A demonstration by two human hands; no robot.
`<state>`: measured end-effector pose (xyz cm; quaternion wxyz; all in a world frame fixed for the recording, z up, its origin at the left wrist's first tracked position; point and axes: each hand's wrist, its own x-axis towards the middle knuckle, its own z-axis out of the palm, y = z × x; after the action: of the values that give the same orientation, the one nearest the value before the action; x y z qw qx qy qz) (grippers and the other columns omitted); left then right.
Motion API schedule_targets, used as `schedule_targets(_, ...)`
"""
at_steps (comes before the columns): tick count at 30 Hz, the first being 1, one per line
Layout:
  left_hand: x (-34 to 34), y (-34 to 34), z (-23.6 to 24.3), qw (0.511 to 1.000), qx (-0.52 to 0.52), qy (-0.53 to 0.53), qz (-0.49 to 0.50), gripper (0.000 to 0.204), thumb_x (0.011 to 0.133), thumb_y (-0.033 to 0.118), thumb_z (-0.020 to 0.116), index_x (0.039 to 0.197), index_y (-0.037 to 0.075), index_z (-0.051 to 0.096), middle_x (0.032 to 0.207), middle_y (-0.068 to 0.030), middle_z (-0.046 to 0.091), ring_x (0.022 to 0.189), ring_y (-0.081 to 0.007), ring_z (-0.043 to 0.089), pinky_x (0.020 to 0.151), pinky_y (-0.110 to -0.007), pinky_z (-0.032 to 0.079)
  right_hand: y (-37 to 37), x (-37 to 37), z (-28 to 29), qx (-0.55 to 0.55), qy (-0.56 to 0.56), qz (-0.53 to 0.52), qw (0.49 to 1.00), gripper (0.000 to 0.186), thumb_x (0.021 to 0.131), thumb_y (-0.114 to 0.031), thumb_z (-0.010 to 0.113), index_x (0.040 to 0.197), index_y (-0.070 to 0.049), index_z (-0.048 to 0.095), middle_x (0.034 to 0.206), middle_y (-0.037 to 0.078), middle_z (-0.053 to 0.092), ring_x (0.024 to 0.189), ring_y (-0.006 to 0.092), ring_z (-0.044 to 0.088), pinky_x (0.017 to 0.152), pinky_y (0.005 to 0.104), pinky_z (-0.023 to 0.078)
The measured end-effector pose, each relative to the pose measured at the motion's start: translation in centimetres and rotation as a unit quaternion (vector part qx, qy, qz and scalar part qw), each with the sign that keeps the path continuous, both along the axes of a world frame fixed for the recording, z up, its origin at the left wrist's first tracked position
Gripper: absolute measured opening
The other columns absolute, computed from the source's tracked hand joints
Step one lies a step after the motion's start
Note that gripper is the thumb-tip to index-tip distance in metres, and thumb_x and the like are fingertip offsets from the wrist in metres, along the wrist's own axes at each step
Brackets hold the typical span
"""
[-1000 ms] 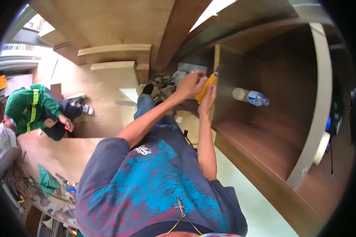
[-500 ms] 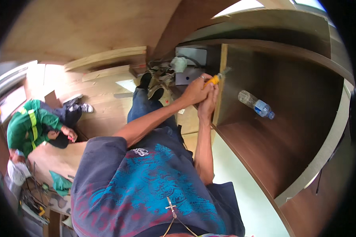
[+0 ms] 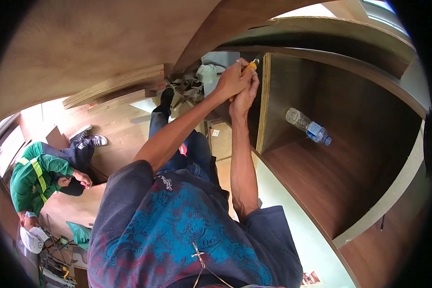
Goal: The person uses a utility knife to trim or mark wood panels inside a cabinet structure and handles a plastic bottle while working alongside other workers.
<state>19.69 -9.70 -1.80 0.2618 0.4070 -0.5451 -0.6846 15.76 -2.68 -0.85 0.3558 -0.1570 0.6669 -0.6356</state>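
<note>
Both my hands are closed together, far out in front of me at the near side of a dark wooden cabinet [image 3: 350, 96]. My left hand [image 3: 231, 79] and my right hand [image 3: 245, 96] wrap around a hand tool with a yellow handle [image 3: 249, 68]. A short metal tip, possibly a blade, sticks out of its far end, beside the top of the cabinet's upright panel edge [image 3: 265, 96]. My fingers cover most of the handle. Inside the cabinet, a clear plastic bottle [image 3: 307, 126] with a blue label and cap lies on its side.
A large wooden panel [image 3: 105, 43] hangs over the upper left. Stacked boards [image 3: 115, 89] lie below it. At the left a person in a green top [image 3: 38, 173] sits beside a wooden board, near assorted tools [image 3: 57, 264]. A white bundle [image 3: 207, 73] lies beyond my legs.
My hands and the yellow-handled tool have moved up and left, from the panel's front edge to beside its top. My view has also shifted slightly.
</note>
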Motion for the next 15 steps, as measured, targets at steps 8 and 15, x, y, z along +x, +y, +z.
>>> schedule_targets(8, -0.9, -0.3, -0.3, 0.995, 0.089, 0.033, -0.036, 0.038, 0.099, 0.035, 0.058, 0.109, -0.002, 0.059, 0.087, -0.0122, 0.069, 0.079, -0.0171, 0.067, 0.07, -0.032, 0.051, 0.2, -0.6, -1.1, 0.019, 0.043, -0.035, 0.998, 0.04, 0.105, -0.027, 0.048, 0.137, -0.006, 0.037, 0.12, 0.011, 0.057, 0.099, 0.0162, 0.061, 0.077, 0.0263, 0.053)
schedule_targets(15, -1.3, 0.0, -0.5, 0.996, 0.083, 0.022, -0.026, 0.039, 0.099, 0.037, 0.058, 0.108, -0.001, 0.06, 0.082, -0.0107, 0.069, 0.076, -0.0171, 0.068, 0.069, -0.032, 0.052, 0.1, -0.8, -1.2, -0.01, 0.053, -0.028, 0.998, 0.043, 0.104, -0.027, 0.05, 0.14, -0.008, 0.036, 0.121, 0.011, 0.058, 0.099, 0.0161, 0.063, 0.073, 0.0246, 0.055)
